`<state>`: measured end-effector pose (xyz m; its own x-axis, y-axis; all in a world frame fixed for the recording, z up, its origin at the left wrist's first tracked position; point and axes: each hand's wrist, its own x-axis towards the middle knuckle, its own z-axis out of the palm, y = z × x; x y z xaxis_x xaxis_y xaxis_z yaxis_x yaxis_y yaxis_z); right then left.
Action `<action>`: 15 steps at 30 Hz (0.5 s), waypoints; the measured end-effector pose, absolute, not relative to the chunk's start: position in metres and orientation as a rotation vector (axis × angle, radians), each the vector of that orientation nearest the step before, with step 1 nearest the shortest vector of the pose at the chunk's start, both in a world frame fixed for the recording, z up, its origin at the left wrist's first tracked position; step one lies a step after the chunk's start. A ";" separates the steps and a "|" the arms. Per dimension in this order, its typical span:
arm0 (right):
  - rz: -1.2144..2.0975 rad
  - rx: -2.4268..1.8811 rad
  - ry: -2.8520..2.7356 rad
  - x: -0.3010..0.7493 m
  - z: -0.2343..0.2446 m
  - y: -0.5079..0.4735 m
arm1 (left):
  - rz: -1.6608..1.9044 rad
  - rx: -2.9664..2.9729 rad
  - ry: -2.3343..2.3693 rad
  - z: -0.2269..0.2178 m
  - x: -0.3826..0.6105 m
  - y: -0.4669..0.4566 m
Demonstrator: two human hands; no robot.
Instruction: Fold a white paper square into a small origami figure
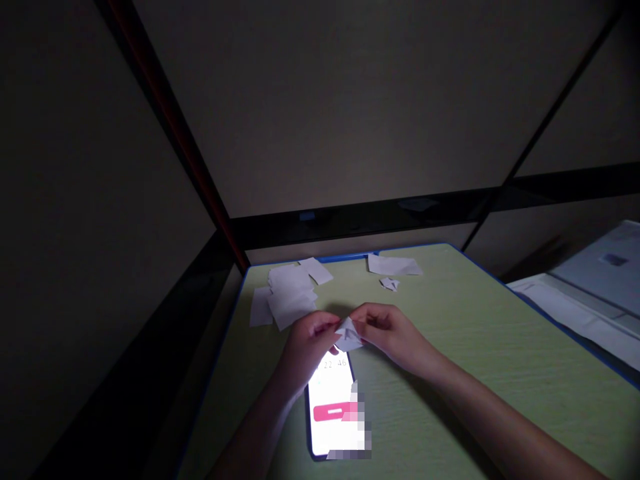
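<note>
Between my two hands is a small piece of folded white paper (349, 335), raised over the top end of a lit phone (325, 393). My left hand (310, 337) pinches its left side, fingers curled. On the other side my right hand (383, 327) grips the right edge between thumb and fingers. The phone lies on the table with a bright white screen, some digits and a pink bar; my left hand hides part of its upper end. Past my right hand rests a small folded paper piece (390, 285).
Several loose white paper sheets (290, 287) overlap at the table's far left. Another paper strip (395, 265) lies at the back edge. The pale green table (465, 320) has a blue rim. Beyond its right side is a grey, flat object (605, 260) with white sheets.
</note>
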<state>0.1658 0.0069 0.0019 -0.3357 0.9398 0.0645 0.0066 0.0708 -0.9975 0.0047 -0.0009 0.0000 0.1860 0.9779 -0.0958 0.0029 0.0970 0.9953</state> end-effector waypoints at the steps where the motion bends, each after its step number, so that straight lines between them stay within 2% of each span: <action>1: 1.394 -0.994 -1.509 0.166 0.002 0.007 | 1.007 1.234 1.117 -0.001 0.005 0.000; 15: 1.355 -0.951 -1.570 0.168 0.008 0.006 | 1.047 1.287 1.153 -0.004 0.005 0.001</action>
<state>0.1681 0.0061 0.0077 -0.3652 0.9241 0.1129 0.0236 0.1304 -0.9912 0.0045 0.0011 -0.0043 0.1476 0.9882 -0.0398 0.0546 0.0320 0.9980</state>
